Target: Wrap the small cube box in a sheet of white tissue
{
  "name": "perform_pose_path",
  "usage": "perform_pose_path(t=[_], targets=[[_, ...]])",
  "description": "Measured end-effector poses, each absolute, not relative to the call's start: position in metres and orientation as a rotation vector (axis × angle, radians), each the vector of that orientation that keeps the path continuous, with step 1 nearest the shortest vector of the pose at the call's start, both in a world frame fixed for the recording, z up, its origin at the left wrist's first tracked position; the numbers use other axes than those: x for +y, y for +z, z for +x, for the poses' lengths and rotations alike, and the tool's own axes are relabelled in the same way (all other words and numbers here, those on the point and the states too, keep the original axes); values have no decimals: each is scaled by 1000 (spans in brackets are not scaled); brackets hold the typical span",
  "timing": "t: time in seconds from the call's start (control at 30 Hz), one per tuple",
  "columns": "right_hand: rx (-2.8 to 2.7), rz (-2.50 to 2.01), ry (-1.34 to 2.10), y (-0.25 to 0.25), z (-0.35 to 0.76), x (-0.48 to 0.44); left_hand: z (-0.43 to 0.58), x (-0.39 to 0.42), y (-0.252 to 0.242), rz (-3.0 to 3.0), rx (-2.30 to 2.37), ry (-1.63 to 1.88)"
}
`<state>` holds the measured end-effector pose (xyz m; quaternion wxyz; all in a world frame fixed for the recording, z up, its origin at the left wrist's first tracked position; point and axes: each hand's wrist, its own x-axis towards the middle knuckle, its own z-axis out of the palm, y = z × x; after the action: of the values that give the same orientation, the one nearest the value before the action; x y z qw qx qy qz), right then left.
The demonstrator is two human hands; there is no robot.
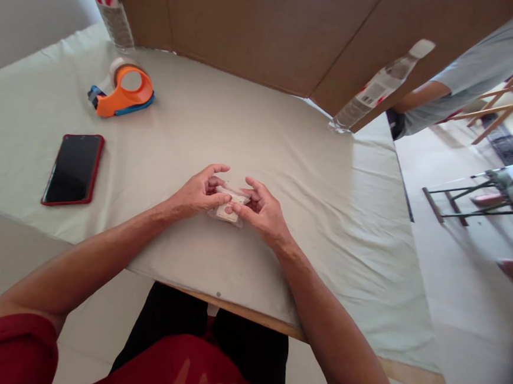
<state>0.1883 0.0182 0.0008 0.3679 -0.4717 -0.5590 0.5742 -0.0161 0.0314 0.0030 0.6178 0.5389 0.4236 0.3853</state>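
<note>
A small whitish packet (pixel 227 214) with a reddish round mark and a clear wrapper is held just above or on the cloth-covered table, near its front edge. My left hand (pixel 203 191) grips the packet's left side, thumb on top and index finger raised off it. From the other side my right hand (pixel 264 210) holds it, its thumb pressed on the front face close to the left thumb. Some of my fingers are hidden behind the packet, and its exact contents cannot be made out.
An orange tape dispenser (pixel 126 94) and a red-cased phone (pixel 74 169) lie on the table's left. Water bottles (pixel 382 86) stand left and right against a cardboard panel (pixel 251 32). Beyond the right edge are a person's arm (pixel 424 97) and a folding stool (pixel 473 197).
</note>
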Motion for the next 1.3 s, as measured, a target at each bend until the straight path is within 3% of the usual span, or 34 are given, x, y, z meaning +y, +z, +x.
perform_pose_path(t=[1.3], targets=[[-1495, -1188, 1149, 34, 198, 58, -18, 34, -3, 1265, 907, 853]])
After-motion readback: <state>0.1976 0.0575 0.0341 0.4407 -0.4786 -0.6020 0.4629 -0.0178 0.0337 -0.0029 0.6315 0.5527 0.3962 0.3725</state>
